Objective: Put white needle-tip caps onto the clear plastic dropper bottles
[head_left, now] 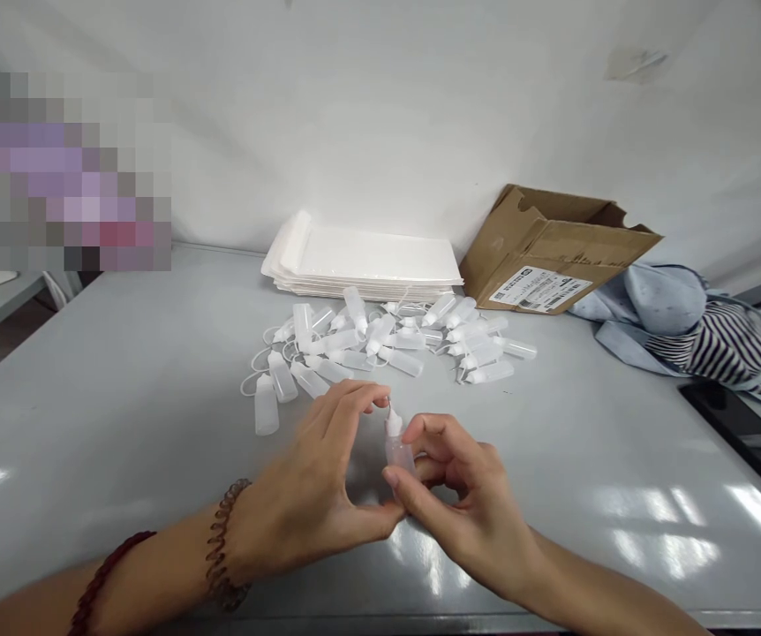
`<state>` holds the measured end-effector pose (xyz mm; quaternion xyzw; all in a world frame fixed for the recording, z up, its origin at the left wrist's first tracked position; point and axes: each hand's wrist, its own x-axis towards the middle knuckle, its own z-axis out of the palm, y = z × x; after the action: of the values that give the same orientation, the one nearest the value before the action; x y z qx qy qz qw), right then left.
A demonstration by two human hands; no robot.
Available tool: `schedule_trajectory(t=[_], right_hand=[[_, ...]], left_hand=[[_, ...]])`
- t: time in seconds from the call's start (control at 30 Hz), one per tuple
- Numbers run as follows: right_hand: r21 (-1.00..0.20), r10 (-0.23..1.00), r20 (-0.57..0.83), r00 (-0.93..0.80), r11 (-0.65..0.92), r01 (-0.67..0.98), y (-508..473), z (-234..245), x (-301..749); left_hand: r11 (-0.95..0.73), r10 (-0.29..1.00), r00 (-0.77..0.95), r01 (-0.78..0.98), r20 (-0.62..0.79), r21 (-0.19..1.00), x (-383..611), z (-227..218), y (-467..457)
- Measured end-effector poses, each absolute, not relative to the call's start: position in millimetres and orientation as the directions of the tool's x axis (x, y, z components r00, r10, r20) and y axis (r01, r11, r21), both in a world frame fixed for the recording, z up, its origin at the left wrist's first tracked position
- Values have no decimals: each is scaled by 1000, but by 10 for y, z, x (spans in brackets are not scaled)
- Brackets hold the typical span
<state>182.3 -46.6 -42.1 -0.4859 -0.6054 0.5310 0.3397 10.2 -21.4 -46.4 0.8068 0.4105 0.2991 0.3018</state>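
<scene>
My right hand (466,495) grips a small translucent squeeze bottle (397,449) upright just above the grey table (122,397). My left hand (314,477) pinches at the bottle's thin needle tip, fingertips closed around it; a small cap may be between them, but I cannot make it out. A pile of several similar small plastic bottles (387,340) lies on the table just beyond both hands.
Behind the pile lies a stack of white padded envelopes (367,261). An open cardboard box (553,252) lies on its side at the back right. Blue and striped cloth (698,331) is bunched at the right edge. A white wall runs behind the table.
</scene>
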Motion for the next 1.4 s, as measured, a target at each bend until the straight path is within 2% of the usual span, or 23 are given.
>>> schedule_trajectory(t=[0.53, 0.77, 0.9, 1.13, 1.27, 1.4], right_hand=[[-975, 948, -69, -311, 1, 220, -489, -435, 1824], [-980, 948, -34, -317, 31, 197, -490, -421, 1817], [-975, 946, -60, -317, 12, 220, -488, -422, 1821], [-977, 946, -65, -318, 5, 215, -488, -449, 1824], [-971, 943, -90, -320, -11, 240, -470, -450, 1812], [-964, 937, -22, -348, 72, 257, -374, -371, 1854]], left_hand=[[-518, 838, 457, 493, 299, 699, 112, -476, -248], [-513, 838, 465, 493, 285, 703, 110, -443, -245], [-528, 831, 469, 493, 299, 691, 113, -457, -242], [-621, 778, 504, 522, 375, 585, 85, -472, -214], [-642, 759, 555, 554, 339, 530, 58, -460, -196], [-625, 775, 548, 590, 315, 511, 30, -422, -156]])
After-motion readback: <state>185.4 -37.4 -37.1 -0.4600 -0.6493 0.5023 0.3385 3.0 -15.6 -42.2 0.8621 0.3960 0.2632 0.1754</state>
